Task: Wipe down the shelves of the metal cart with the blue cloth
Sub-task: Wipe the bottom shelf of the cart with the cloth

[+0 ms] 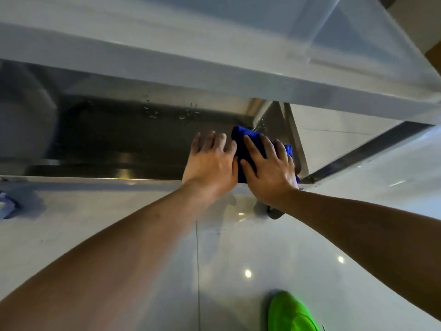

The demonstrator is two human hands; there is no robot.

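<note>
The metal cart's lower shelf (pixel 114 139) lies below me, dark and shiny, with water drops near its back. An upper shelf (pixel 191 72) overhangs it. The blue cloth (pixel 242 142) lies folded at the lower shelf's right front corner. My right hand (pixel 268 168) presses flat on the cloth with its fingers spread and straight. My left hand (pixel 211 163) rests flat on the bare shelf just left of the cloth, fingers straight, its edge touching the cloth.
Glossy white floor tiles (pixel 143 235) spread below the cart. A green shoe (pixel 290 311) shows at the bottom right. Something blue and white (pixel 6 206) lies on the floor at the far left. A cart caster (pixel 274 212) sits under the right corner.
</note>
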